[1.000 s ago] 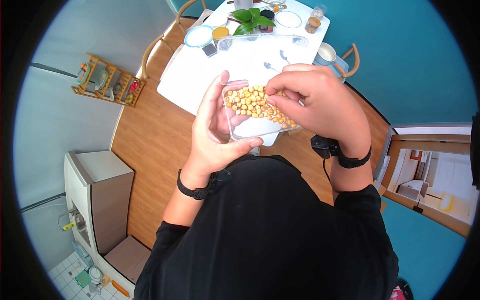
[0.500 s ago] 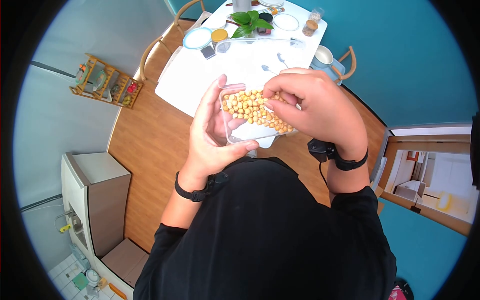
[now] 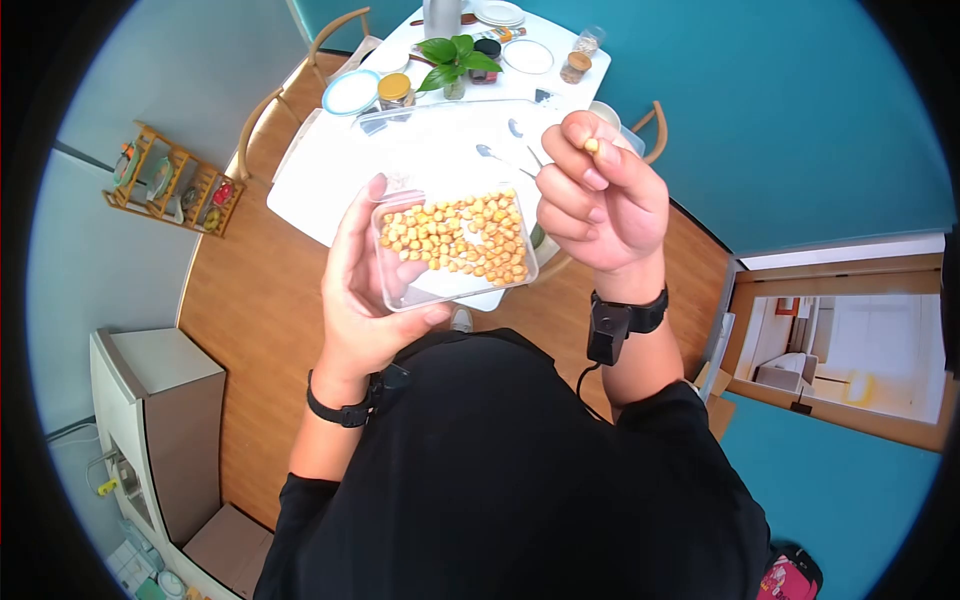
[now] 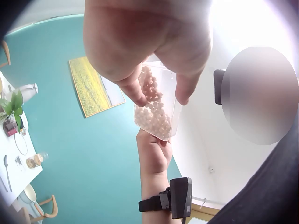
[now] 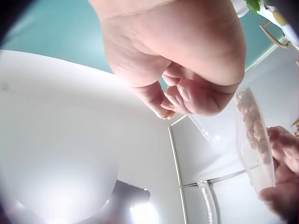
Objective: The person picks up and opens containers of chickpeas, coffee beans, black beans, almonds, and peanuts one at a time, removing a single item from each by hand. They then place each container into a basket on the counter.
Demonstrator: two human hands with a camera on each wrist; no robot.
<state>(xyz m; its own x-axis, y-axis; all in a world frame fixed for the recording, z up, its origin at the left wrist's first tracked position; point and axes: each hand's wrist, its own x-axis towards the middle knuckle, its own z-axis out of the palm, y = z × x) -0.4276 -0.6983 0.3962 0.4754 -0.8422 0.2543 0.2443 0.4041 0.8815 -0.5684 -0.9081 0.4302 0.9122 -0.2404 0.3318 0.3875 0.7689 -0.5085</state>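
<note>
In the head view my left hand (image 3: 352, 318) holds a clear plastic box (image 3: 424, 288) from its left side, thumb along the near edge and fingers beneath. A loose layer of yellow chickpeas (image 3: 440, 240) covers much of its bottom. A see-through lid (image 3: 455, 106) stretches out beyond the far side. Raised to the right of the box, my right hand (image 3: 605, 205) pinches a single chickpea (image 3: 592, 145) between thumb and index finger, the other fingers curled in. The left wrist view shows the box (image 4: 174, 109) between my left thumb and fingers.
Behind the box is a white table (image 3: 320, 180) with two spoons (image 3: 515, 128), a leafy plant (image 3: 452, 60), a yellow-lidded jar (image 3: 396, 90), a blue-rimmed plate (image 3: 350, 92) and a cork-topped jar (image 3: 575, 67). Chairs (image 3: 655, 135) stand around it. A wooden rack (image 3: 170, 180) is at the left.
My right hand has lifted out of the box, up and to the right, and now shows a chickpea in its fingertips. The left hand and box appear farther left in the head view.
</note>
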